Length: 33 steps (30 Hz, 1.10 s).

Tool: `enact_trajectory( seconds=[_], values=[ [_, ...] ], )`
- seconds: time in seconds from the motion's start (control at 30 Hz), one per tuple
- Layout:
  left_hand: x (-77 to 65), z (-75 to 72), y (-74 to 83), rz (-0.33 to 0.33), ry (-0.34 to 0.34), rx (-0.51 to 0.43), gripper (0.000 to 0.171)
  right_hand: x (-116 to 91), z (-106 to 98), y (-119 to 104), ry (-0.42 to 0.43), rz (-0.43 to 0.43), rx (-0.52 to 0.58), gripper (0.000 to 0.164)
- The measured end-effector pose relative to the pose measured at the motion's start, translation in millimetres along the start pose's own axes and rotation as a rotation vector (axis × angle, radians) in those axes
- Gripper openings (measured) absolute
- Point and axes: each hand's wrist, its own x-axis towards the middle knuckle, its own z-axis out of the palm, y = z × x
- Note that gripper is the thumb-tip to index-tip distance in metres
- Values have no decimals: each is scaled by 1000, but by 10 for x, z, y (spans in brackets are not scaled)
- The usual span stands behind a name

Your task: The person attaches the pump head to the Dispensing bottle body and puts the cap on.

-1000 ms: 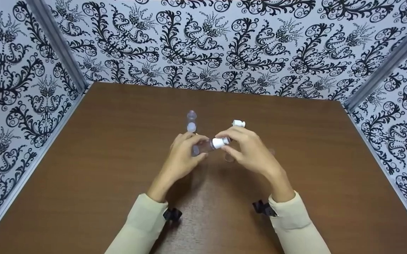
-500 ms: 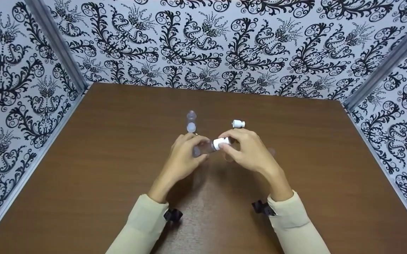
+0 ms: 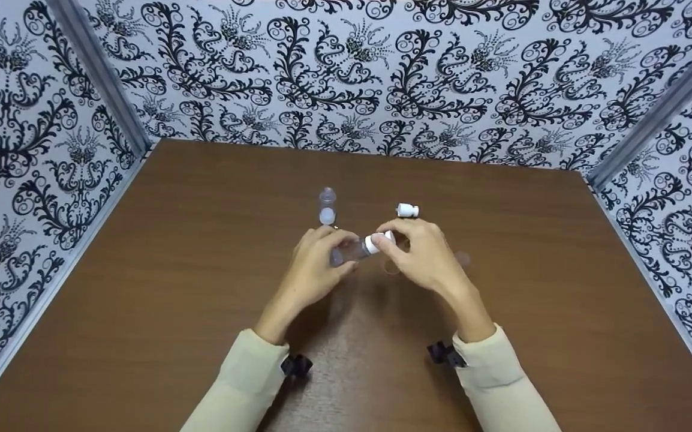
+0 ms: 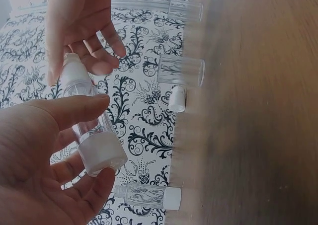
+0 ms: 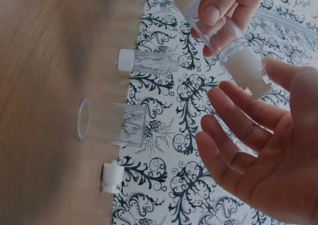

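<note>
A small clear bottle (image 4: 89, 128) with a white base (image 4: 102, 150) is gripped by my left hand (image 3: 313, 264), thumb on one side and fingers on the other. It lies tilted above the table, its white pump top (image 5: 246, 71) pointing to the right. My right hand (image 3: 424, 255) has its thumb and index finger at that pump top, one on each side. Its other fingers spread loosely below, as the right wrist view shows. In the head view the right thumb covers part of the white collar, and the left fingers hide part of the bottle.
On the brown table (image 3: 202, 240) behind my hands lie a second clear bottle (image 3: 327, 201) with a white base and a separate white pump top (image 3: 407, 210). A clear, open-ended cover (image 5: 134, 125) stands nearby, with another clear piece (image 3: 462, 258) to the right. Patterned walls (image 3: 352, 72) enclose the table.
My right fingers have shifted on the pump top, and the thumb now lies across it. The left hand keeps its grip on the bottle, almost still. The things on the table stay put.
</note>
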Motion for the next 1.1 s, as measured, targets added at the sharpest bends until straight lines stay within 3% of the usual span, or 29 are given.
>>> enact_trajectory(
  seconds=[0.2,0.37,0.6,1.1],
  values=[
    [0,-1,7,-10,13,-6,36,-18,-72,27,-22,-81,14,45],
    [-12,3,-4,-20,16,-15,36,-28,-128,59,-25,-203,14,49],
    [-17,-2,-12,-42,13,-20,37,-15,-182,73,-9,-310,31,52],
    [-7,4,-10,-19,8,-13,36,5,-61,88,-37,-377,38,32]
  ],
)
